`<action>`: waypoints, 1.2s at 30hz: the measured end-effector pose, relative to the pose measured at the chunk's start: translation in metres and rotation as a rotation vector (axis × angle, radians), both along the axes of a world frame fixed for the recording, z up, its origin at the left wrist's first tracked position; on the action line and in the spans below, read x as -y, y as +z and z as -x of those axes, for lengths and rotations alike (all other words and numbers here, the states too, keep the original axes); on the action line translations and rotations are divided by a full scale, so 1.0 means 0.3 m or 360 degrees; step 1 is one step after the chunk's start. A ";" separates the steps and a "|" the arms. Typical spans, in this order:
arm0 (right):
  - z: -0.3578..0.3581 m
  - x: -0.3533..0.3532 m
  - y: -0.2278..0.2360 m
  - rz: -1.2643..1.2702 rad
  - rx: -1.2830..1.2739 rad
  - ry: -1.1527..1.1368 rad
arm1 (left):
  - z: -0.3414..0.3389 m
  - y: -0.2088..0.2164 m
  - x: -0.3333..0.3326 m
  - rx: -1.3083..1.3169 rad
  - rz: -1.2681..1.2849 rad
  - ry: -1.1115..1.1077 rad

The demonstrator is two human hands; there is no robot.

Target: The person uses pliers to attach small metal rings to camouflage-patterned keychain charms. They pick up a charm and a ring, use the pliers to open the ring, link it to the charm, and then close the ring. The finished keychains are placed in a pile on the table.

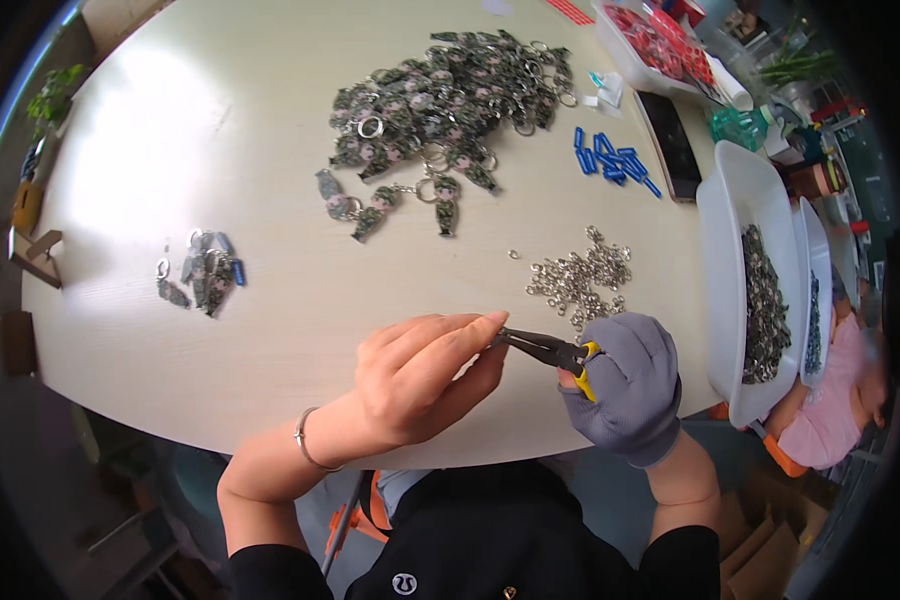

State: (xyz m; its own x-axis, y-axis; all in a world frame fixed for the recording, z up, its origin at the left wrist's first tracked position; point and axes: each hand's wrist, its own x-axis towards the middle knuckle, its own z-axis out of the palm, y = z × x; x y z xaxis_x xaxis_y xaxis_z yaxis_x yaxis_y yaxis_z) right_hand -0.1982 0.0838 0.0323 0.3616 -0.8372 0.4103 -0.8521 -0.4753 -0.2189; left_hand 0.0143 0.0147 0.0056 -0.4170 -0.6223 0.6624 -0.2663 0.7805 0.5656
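My right hand point(625, 385), in a grey glove, is closed around a pair of long-nose pliers point(542, 347) with yellow handles. The jaws point left and meet the fingertips of my left hand point(425, 375). Thumb and forefinger of that hand pinch something small at the jaw tips, mostly hidden by the fingers. Just beyond the pliers lies a loose heap of small silver metal rings point(582, 275). Farther off, a large pile of camouflage-patterned figure keychains point(440, 95) with split rings spreads over the table point(300, 330).
A few keychains point(208, 275) with blue pieces lie at the left. Short blue tubes point(615, 160) and a dark phone point(668, 145) sit at the right. White bins point(722, 270) of small parts line the right edge; a tray of red packets point(650, 45) stands behind. Another person point(828, 405) is at right.
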 end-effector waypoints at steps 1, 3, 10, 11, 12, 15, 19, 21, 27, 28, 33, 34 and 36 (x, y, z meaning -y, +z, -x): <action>0.001 0.009 -0.014 0.0013 0.0032 0.0011 | 0.003 0.008 0.002 -0.0005 -0.0149 -0.0002; 0.003 0.027 -0.036 0.0015 0.0031 0.0002 | 0.009 0.017 0.007 -0.0028 -0.0457 -0.0020; 0.021 0.059 -0.075 -0.0069 0.0243 -0.0067 | -0.228 -0.014 0.093 0.0409 -0.0402 0.0721; 0.026 0.055 -0.087 -0.0061 0.0259 -0.0093 | -0.289 -0.026 0.120 0.0508 -0.0310 0.0931; 0.028 0.054 -0.093 -0.0052 0.0278 -0.0115 | -0.356 -0.042 0.141 0.0598 -0.0337 0.1050; 0.030 0.054 -0.098 -0.0048 0.0297 -0.0089 | -0.495 -0.087 0.175 0.0950 -0.0286 0.1334; 0.047 0.049 -0.103 -0.0033 0.0329 -0.0143 | -0.457 -0.098 0.192 0.1430 0.0185 0.1543; 0.061 0.048 -0.112 -0.0017 0.0345 -0.0181 | -0.373 -0.092 0.210 0.1178 0.0140 0.1313; 0.087 0.059 -0.131 -0.0124 0.0646 -0.0485 | -0.137 -0.103 0.308 0.0958 -0.0201 0.0835; 0.095 0.062 -0.129 -0.0155 0.0647 -0.0493 | -0.127 -0.120 0.322 0.0984 -0.0274 0.0806; 0.097 0.130 -0.145 -0.0254 0.0617 -0.0449 | -0.110 -0.126 0.313 0.0859 -0.0484 0.0681; 0.085 0.155 -0.150 -0.0248 0.0571 -0.0415 | -0.108 -0.116 0.301 0.0851 -0.0559 0.0670; 0.048 0.206 -0.165 -0.0270 0.0510 -0.0399 | -0.111 -0.089 0.271 0.0832 -0.0710 0.0663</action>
State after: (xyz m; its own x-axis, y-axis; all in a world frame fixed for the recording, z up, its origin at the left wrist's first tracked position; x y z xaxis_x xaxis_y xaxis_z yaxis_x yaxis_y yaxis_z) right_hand -0.2126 0.0219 -0.0172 0.0155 -0.9480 0.3179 -0.8131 -0.1970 -0.5478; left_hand 0.0476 -0.0666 -0.0210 -0.2795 -0.9551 0.0980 -0.8026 0.2885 0.5221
